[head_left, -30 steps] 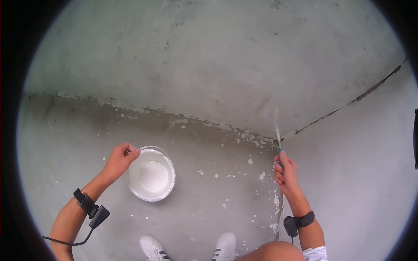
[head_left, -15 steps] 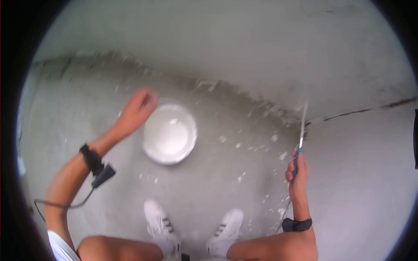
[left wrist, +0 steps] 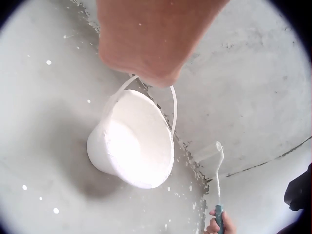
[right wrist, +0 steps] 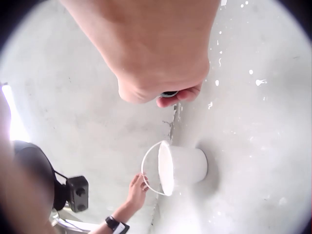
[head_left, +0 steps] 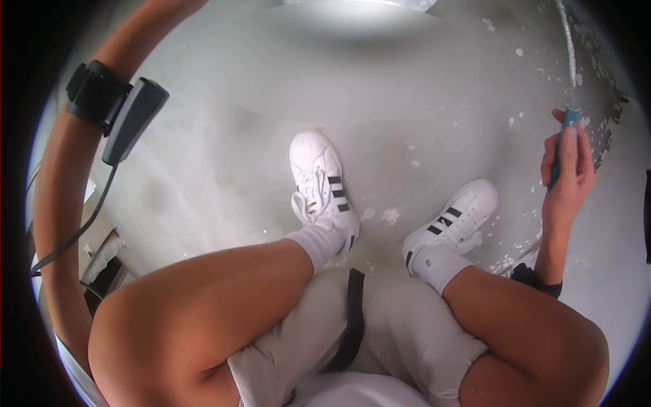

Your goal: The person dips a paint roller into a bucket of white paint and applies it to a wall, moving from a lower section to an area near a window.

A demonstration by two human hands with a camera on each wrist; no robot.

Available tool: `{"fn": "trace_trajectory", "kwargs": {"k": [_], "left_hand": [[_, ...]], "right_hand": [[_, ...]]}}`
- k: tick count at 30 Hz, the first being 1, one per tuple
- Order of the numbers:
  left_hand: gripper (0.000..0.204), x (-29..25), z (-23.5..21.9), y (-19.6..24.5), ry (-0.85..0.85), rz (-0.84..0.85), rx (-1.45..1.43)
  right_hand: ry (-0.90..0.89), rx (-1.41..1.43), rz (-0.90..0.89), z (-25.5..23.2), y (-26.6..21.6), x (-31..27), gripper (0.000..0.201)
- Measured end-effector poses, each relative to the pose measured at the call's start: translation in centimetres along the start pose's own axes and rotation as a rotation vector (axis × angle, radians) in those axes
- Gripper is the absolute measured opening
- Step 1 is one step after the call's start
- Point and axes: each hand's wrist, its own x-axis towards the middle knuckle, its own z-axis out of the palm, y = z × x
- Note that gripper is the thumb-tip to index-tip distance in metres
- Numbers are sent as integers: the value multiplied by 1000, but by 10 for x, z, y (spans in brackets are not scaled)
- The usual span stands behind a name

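Pale grey concrete floor (head_left: 224,136) flecked with white paint spatter, densest near the base of the wall. Bare grey wall (left wrist: 253,87) with a rough, dark-stained joint at floor level and a thin dark crack running off to one side. Two white sneakers (head_left: 324,183) with black side stripes, planted apart on the floor, white socks above. Light grey shorts (head_left: 393,332) over bent bare knees. Black strap and small wired camera (head_left: 132,119) on the forearm
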Motion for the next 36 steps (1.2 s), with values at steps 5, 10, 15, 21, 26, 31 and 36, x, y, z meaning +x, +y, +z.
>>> {"fn": "trace_trajectory", "kwargs": {"k": [5,10,15,21,26,31,36], "left_hand": [[29,10,7,-6,14,47,-47],[22,0,4,16,93,-61,-129],[18,-10,1,26,95,-84,-141],[17,-9,1,23,121,-77,-184],[15,-7,2,26,112,-98,-202],[14,-4,7,22,98,-118,-227],[14,-4,6,26,68,-195,-258]], "right_hand": [[46,44,65,0,1,-6,34],[101,145,16,1,-13,0,31],[55,100,303,-40,-9,13,28],[394,-248,53,-111,8,27,27],[598,-619,-164,-158,-23,75,31],[568,-680,-121,-146,-19,124,30],[532,-701,-109,-138,-19,127,26]]}}
